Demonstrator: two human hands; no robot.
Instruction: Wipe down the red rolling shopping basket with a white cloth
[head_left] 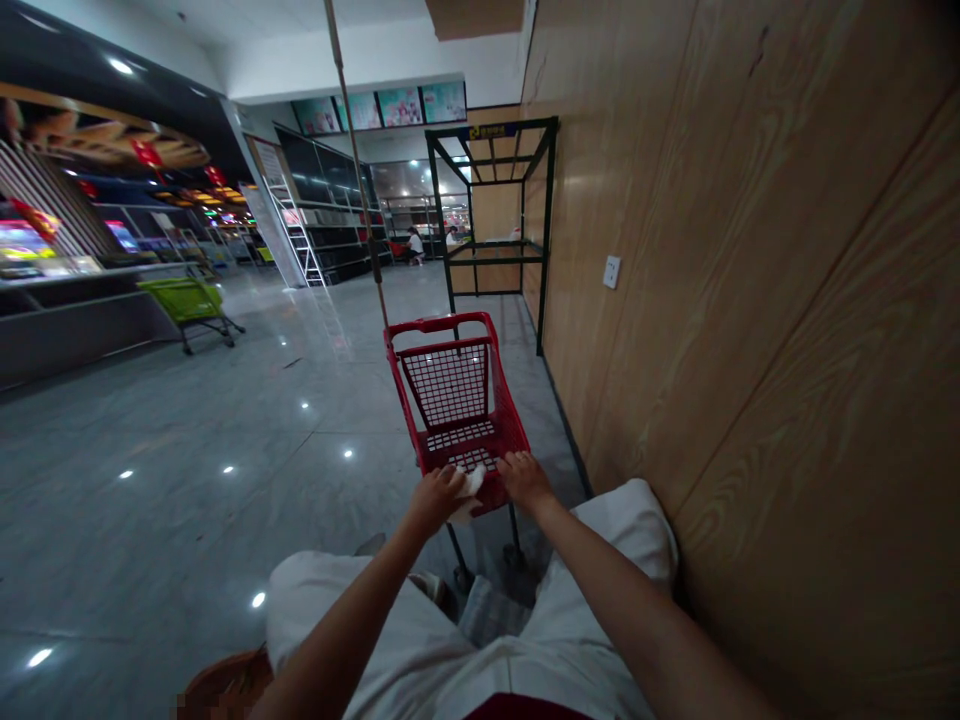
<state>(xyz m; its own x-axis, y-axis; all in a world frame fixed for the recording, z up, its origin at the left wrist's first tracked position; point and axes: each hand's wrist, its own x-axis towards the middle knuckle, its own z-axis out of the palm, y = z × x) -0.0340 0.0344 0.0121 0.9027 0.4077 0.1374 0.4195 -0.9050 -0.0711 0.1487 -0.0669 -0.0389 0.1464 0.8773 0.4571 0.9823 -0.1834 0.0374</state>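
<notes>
Fingers (454, 476) of L hand (435, 501) hold 1 white wipe (474, 482), R hand's (526, 481) curl over red cart (505, 418) edge: prob. wiping step, next needs cart steady.

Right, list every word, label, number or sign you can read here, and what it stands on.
No wording can be read for certain.
Dark sign on the metal rack: yellow marks, too small.
Panels high at the back: too small.
Red cart: no lettering visible.

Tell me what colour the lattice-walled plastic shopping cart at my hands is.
The shopping cart is red; it shows best in the head view.
</notes>
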